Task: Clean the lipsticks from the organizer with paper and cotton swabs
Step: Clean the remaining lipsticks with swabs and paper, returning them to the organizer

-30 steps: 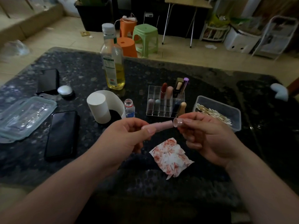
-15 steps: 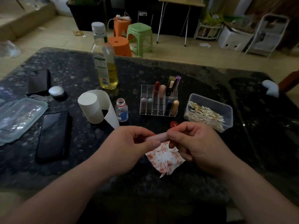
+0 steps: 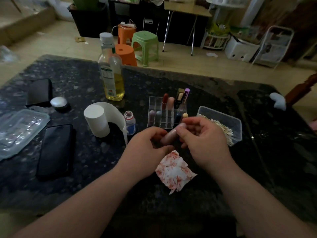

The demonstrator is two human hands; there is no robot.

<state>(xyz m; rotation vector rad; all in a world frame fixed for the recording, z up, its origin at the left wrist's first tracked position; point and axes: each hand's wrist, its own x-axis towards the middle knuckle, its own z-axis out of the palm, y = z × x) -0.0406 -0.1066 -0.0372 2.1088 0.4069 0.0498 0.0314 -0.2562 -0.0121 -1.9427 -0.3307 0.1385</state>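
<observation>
I hold a pink lipstick tube (image 3: 169, 136) between both hands above the dark table. My left hand (image 3: 147, 152) grips its lower end and my right hand (image 3: 202, 141) pinches its upper end with the cap on. A red-stained paper tissue (image 3: 173, 170) lies on the table just below my hands. The clear organizer (image 3: 166, 114) stands behind them with several lipsticks upright in its slots. A clear tub of cotton swabs (image 3: 221, 124) sits to its right.
A paper roll (image 3: 97, 119), a small open bottle (image 3: 129, 122) and a tall oil bottle (image 3: 112, 73) stand on the left middle. Two phones (image 3: 54, 148) (image 3: 40, 91), a silver lid (image 3: 58, 102) and a plastic container (image 3: 18, 129) lie at the left. Stools stand beyond the table's far edge.
The cap, held apart in my right hand a second ago, now sits on the pink lipstick. Both hands have tilted the tube so its capped end points up toward the organizer.
</observation>
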